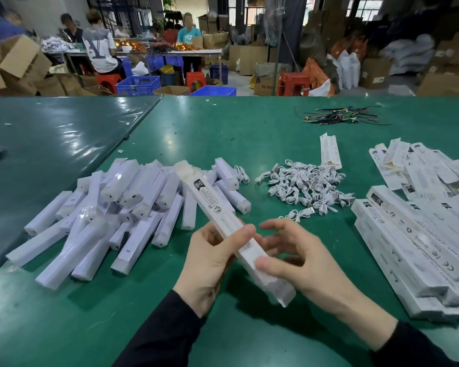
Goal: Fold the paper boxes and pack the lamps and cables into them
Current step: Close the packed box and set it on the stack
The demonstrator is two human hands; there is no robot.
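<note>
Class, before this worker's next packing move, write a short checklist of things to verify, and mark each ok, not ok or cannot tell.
1. Box gripped by left hand: ok.
2. Right hand steadies its near end: ok.
3. Far end open, something white inside: ok.
4. Cable inside the box: cannot tell.
5. Cables lie to the right on the table: ok.
6. Wrapped lamps piled on the left: ok.

Head-worn view, downward over table (pixel 223 133)
</note>
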